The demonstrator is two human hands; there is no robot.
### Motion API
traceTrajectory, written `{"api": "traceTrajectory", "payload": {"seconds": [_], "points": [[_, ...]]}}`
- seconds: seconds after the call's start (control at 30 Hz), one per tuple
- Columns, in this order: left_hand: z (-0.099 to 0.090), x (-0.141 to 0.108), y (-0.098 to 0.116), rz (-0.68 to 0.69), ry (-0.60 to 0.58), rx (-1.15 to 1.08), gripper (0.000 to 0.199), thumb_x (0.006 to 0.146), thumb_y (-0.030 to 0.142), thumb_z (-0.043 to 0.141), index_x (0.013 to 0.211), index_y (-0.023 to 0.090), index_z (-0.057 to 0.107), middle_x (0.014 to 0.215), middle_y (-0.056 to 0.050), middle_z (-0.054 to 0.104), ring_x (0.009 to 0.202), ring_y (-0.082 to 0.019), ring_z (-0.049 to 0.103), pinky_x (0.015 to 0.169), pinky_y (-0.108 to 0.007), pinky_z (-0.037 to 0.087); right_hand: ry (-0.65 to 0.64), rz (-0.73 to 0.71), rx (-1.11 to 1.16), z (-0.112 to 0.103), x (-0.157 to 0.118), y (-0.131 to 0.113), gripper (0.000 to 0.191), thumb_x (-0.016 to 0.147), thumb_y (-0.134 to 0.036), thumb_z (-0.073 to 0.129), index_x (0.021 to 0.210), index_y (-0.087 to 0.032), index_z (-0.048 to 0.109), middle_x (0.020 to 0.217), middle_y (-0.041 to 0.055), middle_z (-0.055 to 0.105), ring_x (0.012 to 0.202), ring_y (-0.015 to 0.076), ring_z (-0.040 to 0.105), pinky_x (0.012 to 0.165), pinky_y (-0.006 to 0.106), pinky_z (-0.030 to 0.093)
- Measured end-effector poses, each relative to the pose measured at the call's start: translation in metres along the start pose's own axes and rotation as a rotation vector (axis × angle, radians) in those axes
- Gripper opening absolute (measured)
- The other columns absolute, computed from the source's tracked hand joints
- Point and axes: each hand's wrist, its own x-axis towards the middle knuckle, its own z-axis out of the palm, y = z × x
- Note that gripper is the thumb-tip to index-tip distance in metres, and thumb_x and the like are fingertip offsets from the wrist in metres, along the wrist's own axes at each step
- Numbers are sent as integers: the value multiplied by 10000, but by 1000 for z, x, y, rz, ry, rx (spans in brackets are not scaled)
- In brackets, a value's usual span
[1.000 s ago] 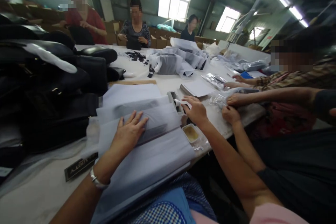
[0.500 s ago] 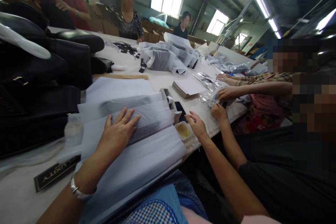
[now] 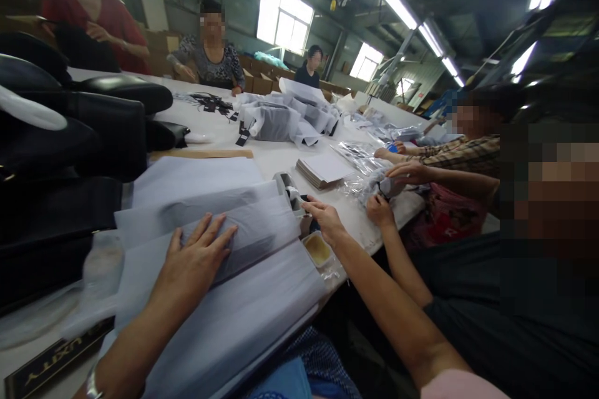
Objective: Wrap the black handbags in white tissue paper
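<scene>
My left hand (image 3: 199, 252) lies with spread fingers on white tissue paper (image 3: 253, 218) folded over a dark flat item, which shows faintly through. More white sheets (image 3: 262, 293) lie beneath it. To the right, my right hand (image 3: 324, 217) reaches to a grey tape dispenser (image 3: 287, 190) at the paper's edge. Its fingers are close together at the dispenser's near end; what they hold, if anything, is too small to name. Just below that hand sits a small square dish (image 3: 318, 249) with something yellowish inside.
Black bags (image 3: 93, 131) are piled at the left, near a black sign (image 3: 56, 355). Beyond the dispenser lie stacked cards (image 3: 322, 169) and wrapped items (image 3: 281, 115). A co-worker's hands (image 3: 381, 209) handle clear plastic at the right; other people stand across the table.
My right hand has moved left and forward from above the dish to the tape dispenser. My left hand stays on the tissue paper. The view has shifted slightly.
</scene>
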Motion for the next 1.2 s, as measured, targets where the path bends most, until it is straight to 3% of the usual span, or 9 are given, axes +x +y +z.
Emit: {"api": "traceTrajectory", "payload": {"seconds": [0.2,0.27,0.4,0.53,0.73,0.93,1.03,1.13,1.2], "points": [[7,-1,-3,25,29,-5,438,996,258,332,1388,269,526,1558,-77,376,1447,-323,309,1079,-654,287,154,-174,131,-3,-38,-22,249,720,-430,781,823,-204,785,1428,84,539,1264,269,538,1030,355,452],[8,-2,-4,29,44,-16,443,995,265,327,1391,265,524,1559,-78,374,1444,-329,314,1084,-659,275,156,-152,105,-8,-52,-22,255,733,-436,774,854,-211,787,1367,78,594,1231,266,562,1032,363,451],[10,-2,-5,35,69,-41,451,991,269,311,1378,262,541,1546,-81,398,1439,-340,321,1084,-668,265,94,24,133,-19,-71,-12,332,761,-490,746,949,-219,778,1071,68,743,1065,250,653,970,376,490],[7,-1,-4,33,78,-57,460,990,266,292,1364,254,558,1529,-94,424,1429,-338,341,1086,-670,259,53,183,205,-26,-72,0,378,682,-530,796,843,-189,771,878,76,755,826,206,698,782,334,557],[2,-1,-2,20,44,-57,447,991,274,313,1371,258,547,1536,-87,414,1435,-328,334,1100,-656,253,19,112,-14,-32,-53,15,417,658,-570,775,786,-174,762,726,40,718,535,109,567,567,271,497],[-3,0,0,5,4,-54,440,990,271,341,1389,251,525,1549,-88,393,1444,-328,316,1107,-655,249,27,0,-222,-49,-41,23,347,688,-510,760,816,-189,784,686,31,714,551,147,567,602,303,486],[-5,0,1,9,-3,-61,436,991,270,345,1387,247,526,1552,-90,388,1444,-331,315,1108,-655,250,19,-79,-334,-67,-46,14,268,717,-470,753,842,-237,793,795,42,742,676,199,632,743,351,511],[-7,0,1,8,0,-71,437,992,270,347,1390,240,522,1555,-92,381,1449,-331,304,1108,-656,250,-117,-294,-567,-83,-51,-7,210,829,-424,663,939,-295,788,975,46,749,920,236,655,910,362,482],[-8,0,1,-1,-5,-75,435,989,263,353,1389,245,524,1550,-91,389,1451,-328,301,1109,-655,251,-247,-433,-728,-85,-50,-24,232,895,-398,585,1007,-320,773,1042,35,744,990,227,641,942,352,465]]}}
